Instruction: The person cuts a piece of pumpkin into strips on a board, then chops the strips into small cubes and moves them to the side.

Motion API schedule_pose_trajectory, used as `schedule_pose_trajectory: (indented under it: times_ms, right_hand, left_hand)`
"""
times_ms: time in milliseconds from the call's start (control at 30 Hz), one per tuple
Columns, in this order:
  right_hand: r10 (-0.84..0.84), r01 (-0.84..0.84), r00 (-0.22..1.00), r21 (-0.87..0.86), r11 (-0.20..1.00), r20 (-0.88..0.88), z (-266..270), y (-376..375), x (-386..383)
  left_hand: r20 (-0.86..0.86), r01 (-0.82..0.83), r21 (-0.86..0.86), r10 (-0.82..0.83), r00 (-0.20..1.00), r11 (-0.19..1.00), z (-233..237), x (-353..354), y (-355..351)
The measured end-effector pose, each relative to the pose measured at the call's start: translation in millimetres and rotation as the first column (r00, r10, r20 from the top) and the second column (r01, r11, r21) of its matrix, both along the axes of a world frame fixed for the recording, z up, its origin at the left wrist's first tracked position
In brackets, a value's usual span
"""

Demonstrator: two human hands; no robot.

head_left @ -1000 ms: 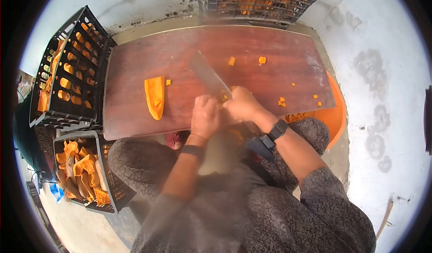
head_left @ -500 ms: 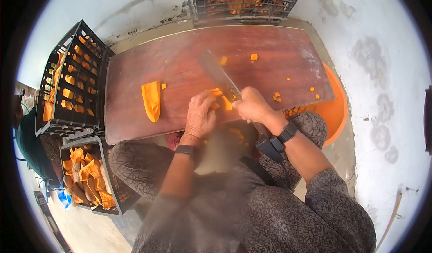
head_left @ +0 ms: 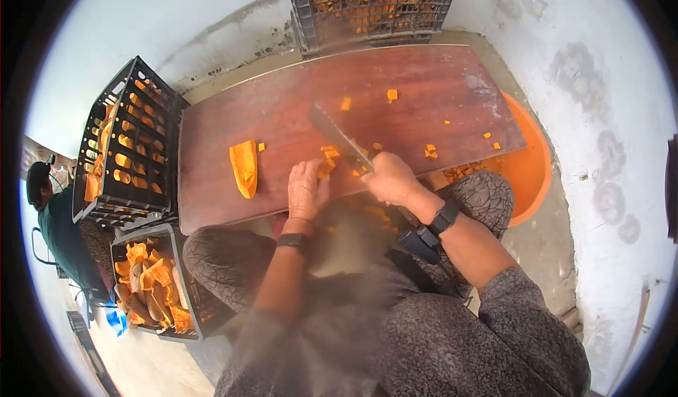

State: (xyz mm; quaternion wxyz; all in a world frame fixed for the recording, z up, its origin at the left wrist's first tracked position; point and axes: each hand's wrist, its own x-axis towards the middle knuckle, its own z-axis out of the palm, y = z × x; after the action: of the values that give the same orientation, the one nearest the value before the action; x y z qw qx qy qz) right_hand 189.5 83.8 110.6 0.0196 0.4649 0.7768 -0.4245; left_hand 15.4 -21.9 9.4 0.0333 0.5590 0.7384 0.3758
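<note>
My right hand [head_left: 392, 178] is wrapped round the handle of a wide-bladed kitchen knife [head_left: 337, 132], whose blade slants up and to the left over the reddish board [head_left: 296, 100]. Bits of orange flesh cling near the blade's lower end. My left hand [head_left: 308, 191] lies at the board's front edge, its bent fingers on a cut piece of orange pumpkin [head_left: 329, 153], just left of the blade. Farther left rests a long pumpkin wedge [head_left: 244, 169] beside a small cube [head_left: 262, 147]. Several loose cubes [head_left: 393, 95] are scattered across the board.
An orange tub [head_left: 533, 164] holding diced pieces stands under the board's right end. Black crates of pumpkin stand at the left [head_left: 134, 150], lower left [head_left: 180, 284] and back [head_left: 296, 9]. Another person [head_left: 63, 220] is at the far left.
The knife and my right hand have shifted slightly left and down, and the blade stands a little apart from my left fingers. The whole view has shifted slightly too.
</note>
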Motion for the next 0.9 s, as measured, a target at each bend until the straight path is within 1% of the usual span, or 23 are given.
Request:
schedule_pose_trajectory:
  times_ms: [33,100,167,233,267,333,433,467,500,533,567,600,633,767,833,867,900]
  right_hand:
    - [0.006,-0.006,1.0,0.036,0.999,-0.001,-3.3,-0.1,0.3]
    - [0.017,-0.016,1.0,0.046,0.999,-0.008,-7.5,-1.7,0.6]
    - [0.027,-0.026,1.0,0.059,0.998,-0.009,-8.8,-4.2,2.6]
    - [0.067,-0.07,0.997,0.121,0.99,0.024,-6.3,-9.4,3.2]
    - [0.07,-0.072,0.997,0.124,0.99,0.02,-9.1,-11.0,3.4]
    - [0.099,-0.102,0.995,0.273,0.956,0.024,-15.0,-14.0,4.0]
    - [0.092,-0.097,0.995,0.306,0.947,0.031,-9.6,-10.6,8.5]
    - [0.086,-0.091,0.996,0.312,0.946,0.03,-6.7,-7.4,10.2]
    - [0.049,-0.043,0.999,0.317,0.948,-0.01,-4.5,-4.4,11.4]
    - [0.013,0.003,0.999,0.315,0.949,-0.05,-3.6,-3.3,12.6]
    - [0.012,0.004,0.999,0.316,0.949,-0.051,-3.3,-2.5,13.8]
    - [-0.038,0.061,0.996,0.296,0.953,-0.083,-2.8,-0.4,15.2]
    - [-0.09,0.118,0.99,0.274,0.954,-0.113,-2.0,1.7,17.0]
    - [-0.078,0.09,0.996,0.319,0.943,-0.051,-0.6,8.4,24.2]
    - [-0.154,0.166,0.986,0.286,0.944,-0.064,-6.2,10.5,27.8]
    - [-0.16,0.171,0.985,0.285,0.943,-0.062,-9.3,12.5,29.5]
    - [-0.178,0.189,0.982,0.245,0.951,-0.065,-11.2,14.9,31.2]
  left_hand:
    - [-0.006,0.001,0.002,-0.001,1.0,1.0,0.6,0.4,-1.1]
    - [-0.068,-0.077,0.01,0.077,0.995,0.997,-0.5,0.6,-4.4]
    - [-0.079,-0.079,0.0,0.079,0.994,0.997,-4.0,-0.1,-4.2]
    - [-0.093,-0.083,-0.006,0.082,0.992,0.997,-1.9,0.6,-3.5]
    - [-0.091,-0.054,-0.016,0.052,0.994,0.998,-1.0,2.1,-4.0]
    - [-0.093,-0.028,-0.024,0.026,0.995,0.999,3.2,5.9,-6.4]
    - [-0.098,-0.005,-0.022,0.003,0.995,1.0,14.3,10.9,-0.4]
    - [-0.175,0.014,0.034,-0.008,0.984,0.999,17.8,13.0,1.5]
    - [-0.252,0.035,0.087,-0.012,0.968,0.996,20.8,14.5,3.9]
    - [-0.252,0.037,0.088,-0.014,0.968,0.995,22.8,17.0,6.7]
    - [-0.312,0.129,0.062,-0.103,0.944,0.99,24.7,19.8,11.4]
    - [-0.37,0.218,0.033,-0.19,0.909,0.975,24.8,22.1,17.6]
    - [-0.348,0.275,0.005,-0.256,0.902,0.961,24.3,25.1,24.6]
    - [-0.402,0.32,-0.018,-0.3,0.865,0.947,26.9,43.3,41.2]
    - [-0.447,0.332,-0.078,-0.331,0.831,0.94,23.1,43.0,47.4]
    - [-0.445,0.337,-0.079,-0.336,0.83,0.938,20.9,42.4,48.7]
    - [-0.455,0.333,-0.129,-0.354,0.817,0.934,22.2,41.5,49.7]
